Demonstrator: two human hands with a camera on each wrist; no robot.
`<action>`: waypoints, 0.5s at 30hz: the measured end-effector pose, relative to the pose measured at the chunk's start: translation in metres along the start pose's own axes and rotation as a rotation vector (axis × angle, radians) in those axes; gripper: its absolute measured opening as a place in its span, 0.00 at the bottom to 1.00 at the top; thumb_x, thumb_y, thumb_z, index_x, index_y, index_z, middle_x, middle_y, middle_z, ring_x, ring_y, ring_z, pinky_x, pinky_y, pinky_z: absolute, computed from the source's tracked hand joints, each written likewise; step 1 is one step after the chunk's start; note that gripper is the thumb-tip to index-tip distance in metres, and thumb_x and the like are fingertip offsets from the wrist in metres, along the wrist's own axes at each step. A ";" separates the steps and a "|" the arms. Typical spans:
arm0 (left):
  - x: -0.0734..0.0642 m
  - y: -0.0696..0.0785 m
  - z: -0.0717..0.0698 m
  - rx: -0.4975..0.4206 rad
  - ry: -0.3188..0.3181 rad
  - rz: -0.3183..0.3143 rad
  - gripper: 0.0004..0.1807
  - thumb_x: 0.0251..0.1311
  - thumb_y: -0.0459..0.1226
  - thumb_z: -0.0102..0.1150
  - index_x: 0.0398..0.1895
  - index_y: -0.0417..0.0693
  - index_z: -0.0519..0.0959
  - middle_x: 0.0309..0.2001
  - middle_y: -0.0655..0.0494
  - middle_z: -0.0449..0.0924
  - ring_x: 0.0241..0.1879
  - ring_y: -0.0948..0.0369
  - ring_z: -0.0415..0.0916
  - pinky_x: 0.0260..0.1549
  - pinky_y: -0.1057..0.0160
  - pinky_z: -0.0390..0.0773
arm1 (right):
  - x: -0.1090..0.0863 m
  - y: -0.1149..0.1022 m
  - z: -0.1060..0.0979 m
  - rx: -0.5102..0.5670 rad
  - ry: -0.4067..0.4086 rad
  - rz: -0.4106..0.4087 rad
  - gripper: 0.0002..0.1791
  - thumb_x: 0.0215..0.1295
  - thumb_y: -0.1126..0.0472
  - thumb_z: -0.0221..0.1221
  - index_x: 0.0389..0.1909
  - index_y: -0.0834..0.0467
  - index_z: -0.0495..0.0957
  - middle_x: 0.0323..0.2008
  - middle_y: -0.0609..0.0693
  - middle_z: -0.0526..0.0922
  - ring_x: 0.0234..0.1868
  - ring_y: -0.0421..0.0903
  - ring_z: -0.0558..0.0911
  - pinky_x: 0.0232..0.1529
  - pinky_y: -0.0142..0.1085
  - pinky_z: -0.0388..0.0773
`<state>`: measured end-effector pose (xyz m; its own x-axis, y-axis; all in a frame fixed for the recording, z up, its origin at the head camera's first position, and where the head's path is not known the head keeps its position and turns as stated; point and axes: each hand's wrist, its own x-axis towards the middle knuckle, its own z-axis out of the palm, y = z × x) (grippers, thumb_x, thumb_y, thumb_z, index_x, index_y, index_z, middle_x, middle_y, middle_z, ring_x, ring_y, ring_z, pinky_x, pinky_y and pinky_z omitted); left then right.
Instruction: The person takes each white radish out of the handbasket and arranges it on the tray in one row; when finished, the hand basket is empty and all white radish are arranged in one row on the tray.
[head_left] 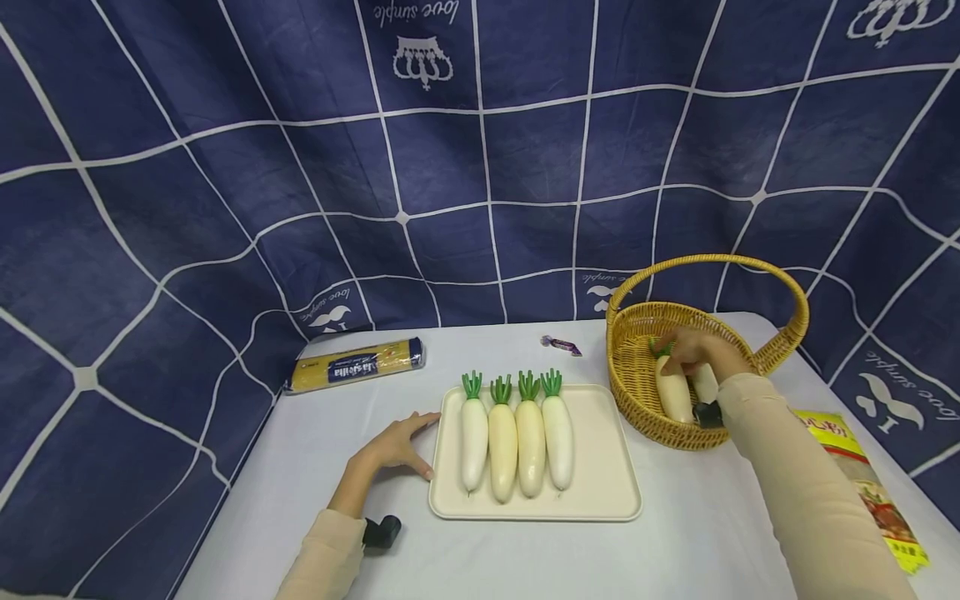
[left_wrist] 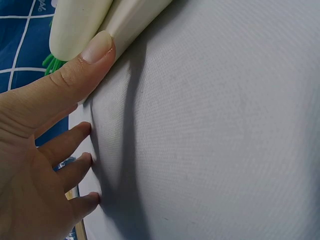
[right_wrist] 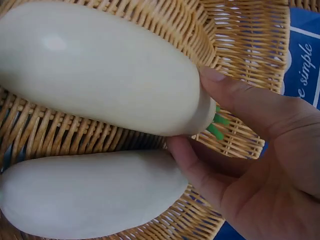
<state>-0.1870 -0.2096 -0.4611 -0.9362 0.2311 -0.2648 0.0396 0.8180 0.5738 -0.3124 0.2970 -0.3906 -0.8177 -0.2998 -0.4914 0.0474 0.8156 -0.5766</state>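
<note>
My right hand (head_left: 705, 350) reaches into the wicker basket (head_left: 627, 408). Its thumb and fingers pinch the leafy end of a white radish (right_wrist: 100, 70) lying inside. A second white radish (right_wrist: 90, 192) lies beside that one, just below the fingertips in the right wrist view. On the left, my left hand (head_left: 393, 444) rests at the left edge of the cream tray (head_left: 603, 454), thumb and fingers spread and loosely extended. Several radishes with green tops lie side by side on the tray, a white radish (head_left: 474, 442) being leftmost. In the left wrist view the thumb touches the tray's rim (left_wrist: 135, 25).
A yellow pasta packet (head_left: 356, 365) lies at the back left. One small purple-wrapped candy (head_left: 561, 344) is behind the tray. A yellow and red food packet (head_left: 862, 487) sits under the right forearm's side. The basket's tall handle (head_left: 705, 260) arches above the right hand.
</note>
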 end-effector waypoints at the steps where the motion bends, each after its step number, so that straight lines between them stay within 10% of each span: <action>1: 0.000 0.000 0.000 -0.002 -0.002 0.000 0.55 0.22 0.41 0.81 0.66 0.51 0.67 0.69 0.36 0.57 0.67 0.34 0.51 0.60 0.30 0.54 | 0.000 -0.001 0.001 0.010 -0.012 0.008 0.38 0.54 0.70 0.63 0.64 0.74 0.58 0.65 0.78 0.47 0.46 0.53 0.77 0.43 0.40 0.81; 7: 0.000 0.000 0.000 0.000 -0.006 -0.002 0.56 0.23 0.41 0.81 0.66 0.51 0.67 0.69 0.36 0.57 0.67 0.34 0.51 0.60 0.30 0.54 | 0.001 -0.002 0.004 0.042 -0.068 0.075 0.39 0.59 0.68 0.61 0.67 0.73 0.53 0.57 0.82 0.60 0.45 0.65 0.80 0.42 0.49 0.82; 15: 0.000 0.001 0.000 -0.004 -0.005 0.005 0.56 0.22 0.41 0.81 0.66 0.50 0.67 0.68 0.35 0.57 0.67 0.35 0.52 0.60 0.31 0.55 | 0.003 0.002 0.005 0.089 -0.083 0.055 0.39 0.59 0.67 0.61 0.67 0.73 0.53 0.49 0.77 0.69 0.39 0.55 0.82 0.38 0.45 0.83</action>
<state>-0.1873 -0.2091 -0.4608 -0.9343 0.2377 -0.2658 0.0426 0.8145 0.5786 -0.3115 0.2953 -0.3966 -0.7622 -0.2985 -0.5744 0.1447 0.7864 -0.6006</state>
